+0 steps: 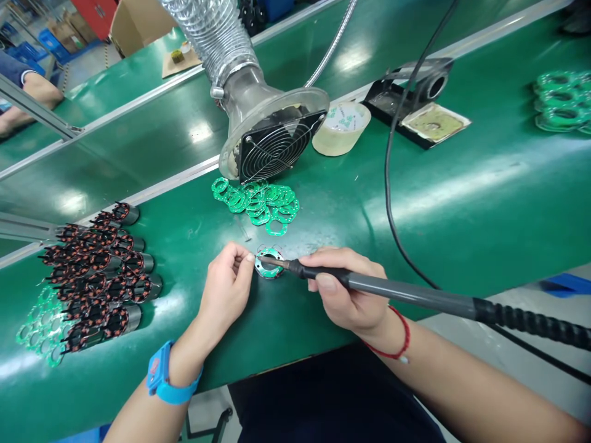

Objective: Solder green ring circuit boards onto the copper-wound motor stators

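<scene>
At the near edge of the green bench mat (415,203), a small ring-shaped circuit board (269,261) sits on top of a wound part, directly in front of the person and between both hands. The left hand (226,286) rests on the mat. Its thumb and forefinger are pinched shut at the board's left rim, probably to keep it from shifting; whether they nip the rim itself or a thin strand is too small to tell. The right hand (348,295) is closed around the soldering iron (415,295) low on the grip, like a pen, which suits fine control. The tip lies on the board's top face.

The fume extractor hood (272,138) faces the work from just behind, likely to draw smoke away. Loose ring boards (258,203) lie heaped under it within easy reach. Copper-wound stators (99,271) are stacked at the left. A blue wrist strap (161,375) sits on the left wrist, and the iron stand (415,101) and a tape roll (341,126) stand farther back.
</scene>
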Motion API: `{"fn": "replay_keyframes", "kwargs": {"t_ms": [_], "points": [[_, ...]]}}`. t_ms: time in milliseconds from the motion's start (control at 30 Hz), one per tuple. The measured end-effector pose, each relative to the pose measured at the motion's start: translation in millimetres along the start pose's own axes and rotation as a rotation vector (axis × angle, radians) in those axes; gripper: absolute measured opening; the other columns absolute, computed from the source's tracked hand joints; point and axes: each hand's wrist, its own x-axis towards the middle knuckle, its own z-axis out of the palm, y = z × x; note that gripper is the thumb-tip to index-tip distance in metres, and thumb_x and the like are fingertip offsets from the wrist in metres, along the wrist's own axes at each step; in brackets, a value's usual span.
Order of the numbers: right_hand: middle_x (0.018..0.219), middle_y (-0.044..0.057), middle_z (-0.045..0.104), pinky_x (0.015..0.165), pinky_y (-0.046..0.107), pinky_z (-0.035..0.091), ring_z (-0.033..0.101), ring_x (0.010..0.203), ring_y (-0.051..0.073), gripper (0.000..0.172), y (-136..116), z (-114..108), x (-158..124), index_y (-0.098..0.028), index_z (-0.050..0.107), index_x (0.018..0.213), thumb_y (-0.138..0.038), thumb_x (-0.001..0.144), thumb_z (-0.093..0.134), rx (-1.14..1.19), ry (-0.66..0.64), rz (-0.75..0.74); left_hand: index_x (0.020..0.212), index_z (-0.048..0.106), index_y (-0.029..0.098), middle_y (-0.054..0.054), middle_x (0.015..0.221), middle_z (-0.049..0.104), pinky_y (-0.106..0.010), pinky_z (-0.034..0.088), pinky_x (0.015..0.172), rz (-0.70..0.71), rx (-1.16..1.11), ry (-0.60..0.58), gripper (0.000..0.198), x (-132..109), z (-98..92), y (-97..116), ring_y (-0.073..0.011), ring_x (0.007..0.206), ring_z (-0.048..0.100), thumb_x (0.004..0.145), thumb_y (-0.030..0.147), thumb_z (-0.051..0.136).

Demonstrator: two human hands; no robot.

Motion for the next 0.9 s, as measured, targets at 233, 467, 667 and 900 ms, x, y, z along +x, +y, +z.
{"fn": "replay_keyframes", "kwargs": {"t_ms": [233,467,667,900], "points": [[0.066,0.002,0.069,0.05,0.031,0.052,0.064,0.052,0.015,0.015,-4,0,5,-0.021,0.061,0.091,-0.029,0.091,0.048,-0.008,-0.009,-0.042,0.073,0.047,0.02,0.005,0.06,0.048,-0.023,0.033,0.056,0.035,0.072,0.029,0.015,-1,1.5,1,-0.0106,0.056,0.045,0.087,0.025,0.047],[0.09,0.003,0.074,0.073,0.033,0.056,0.071,0.076,0.017,0.031,-1,3,6,-0.023,0.051,0.123,-0.018,0.092,0.049,-0.143,-0.02,0.006,0.072,0.043,0.021,0.004,0.061,0.046,-0.025,0.033,0.058,0.144,0.246,0.099,0.015,-3,5.2,1,-0.0118,0.057,0.044,0.087,0.021,0.044],[0.114,0.012,0.066,0.086,0.045,0.053,0.063,0.104,0.026,0.04,7,12,6,-0.019,0.046,0.126,-0.024,0.088,0.056,-0.306,-0.319,0.096,0.071,0.043,0.02,0.004,0.062,0.046,-0.025,0.036,0.06,0.113,0.146,0.066,0.014,1,5.5,-2,-0.0115,0.059,0.046,0.085,0.018,0.044],[0.111,0.01,0.065,0.087,0.044,0.052,0.063,0.103,0.026,0.046,5,14,2,-0.022,0.04,0.131,-0.021,0.088,0.055,-0.309,-0.307,0.153,0.127,0.039,0.02,-0.011,0.128,0.05,-0.038,0.039,0.099,0.261,-0.007,-0.188,0.049,-3,1.7,-17,-0.0222,0.117,0.048,0.081,0.022,0.057]]}}
